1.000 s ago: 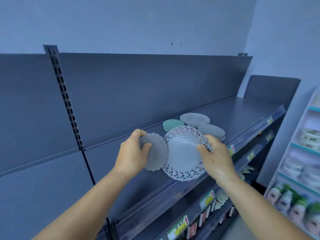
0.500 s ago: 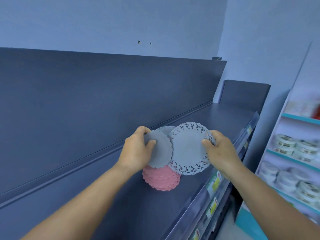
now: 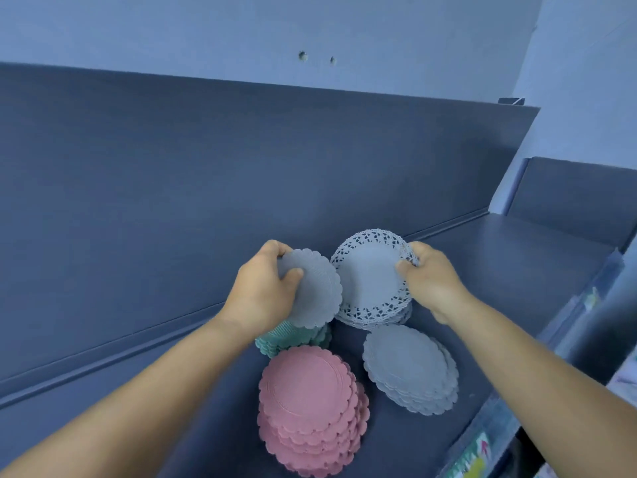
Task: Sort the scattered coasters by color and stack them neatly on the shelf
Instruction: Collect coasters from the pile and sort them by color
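My left hand (image 3: 263,291) grips a plain grey scalloped coaster (image 3: 315,291) by its left edge, held above a teal stack (image 3: 293,339). My right hand (image 3: 431,281) pinches the right rim of a white lace-edged coaster (image 3: 370,276), which hovers just over a stack of lace coasters (image 3: 379,319); whether it touches the stack I cannot tell. On the dark shelf (image 3: 499,270), a pink stack (image 3: 310,405) lies nearest me and a grey scalloped stack (image 3: 410,367) sits to its right.
The shelf's dark back panel (image 3: 241,167) rises behind the stacks. A clear front lip with price labels (image 3: 482,446) runs along the right edge. More bare shelf extends to the far right.
My view has swung down and right along the shelf, and both hands carried their coasters with it. The teal, grey and lace stacks have come into view beneath my hands.
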`<state>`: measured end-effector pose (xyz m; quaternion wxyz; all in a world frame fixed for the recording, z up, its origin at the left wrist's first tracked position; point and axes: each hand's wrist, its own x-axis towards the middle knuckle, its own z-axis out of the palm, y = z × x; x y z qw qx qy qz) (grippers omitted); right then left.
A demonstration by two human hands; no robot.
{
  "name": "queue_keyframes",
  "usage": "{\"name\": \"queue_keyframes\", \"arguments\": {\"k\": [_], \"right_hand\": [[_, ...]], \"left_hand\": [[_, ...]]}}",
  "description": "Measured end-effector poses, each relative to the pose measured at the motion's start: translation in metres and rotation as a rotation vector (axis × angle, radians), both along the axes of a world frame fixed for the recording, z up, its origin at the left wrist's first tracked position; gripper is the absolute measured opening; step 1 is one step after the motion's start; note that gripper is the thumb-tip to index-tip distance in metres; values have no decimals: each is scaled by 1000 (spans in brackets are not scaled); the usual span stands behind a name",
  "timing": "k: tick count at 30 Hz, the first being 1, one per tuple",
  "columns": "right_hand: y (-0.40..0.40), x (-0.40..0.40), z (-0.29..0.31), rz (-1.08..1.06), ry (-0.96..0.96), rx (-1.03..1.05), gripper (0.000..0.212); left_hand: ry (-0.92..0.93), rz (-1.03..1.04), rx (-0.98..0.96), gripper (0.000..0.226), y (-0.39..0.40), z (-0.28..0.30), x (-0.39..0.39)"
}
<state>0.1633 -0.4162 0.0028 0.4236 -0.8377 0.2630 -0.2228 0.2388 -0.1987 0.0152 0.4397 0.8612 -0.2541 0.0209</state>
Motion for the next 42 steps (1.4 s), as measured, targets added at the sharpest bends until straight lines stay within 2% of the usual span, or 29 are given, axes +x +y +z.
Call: {"name": "queue_keyframes", "arguments": {"k": [2, 7, 8, 12, 16, 22, 26, 30, 33, 38, 42], "right_hand": [[-15, 19, -7, 72, 41, -25, 38], [-46, 51, -20, 195, 234, -277, 19], [-49, 54, -23, 223, 279, -315, 22], [-60, 61, -28, 298, 318, -345, 63], [-62, 56, -25, 367, 276, -440, 63], [-55, 23, -23, 452, 168, -362, 47], [-54, -7, -24, 485, 161, -284, 40], [-53, -34, -27, 485, 206, -281, 36], [-53, -51, -29, 497, 255, -262, 38], [-49, -75, -31, 555, 389, -237, 54], [-46, -91, -31, 570, 429, -245, 52]], "left_hand": [[7, 60, -1, 10, -9, 0, 1], [34, 177, -9, 9, -41, -2, -11], [43, 189, -11, 10, -48, -3, -16], [107, 240, -26, 11, -71, -5, -36], [163, 253, -9, 11, -86, -11, -55], [157, 211, 126, 16, -103, -28, -78], [125, 230, 232, 22, -109, -33, -93], [22, 278, 486, 39, -110, -42, -104], [53, 272, 601, 41, -108, -45, -111], [133, 172, 564, 40, -106, -42, -128], [167, 144, 526, 49, -104, -43, -137]]}}
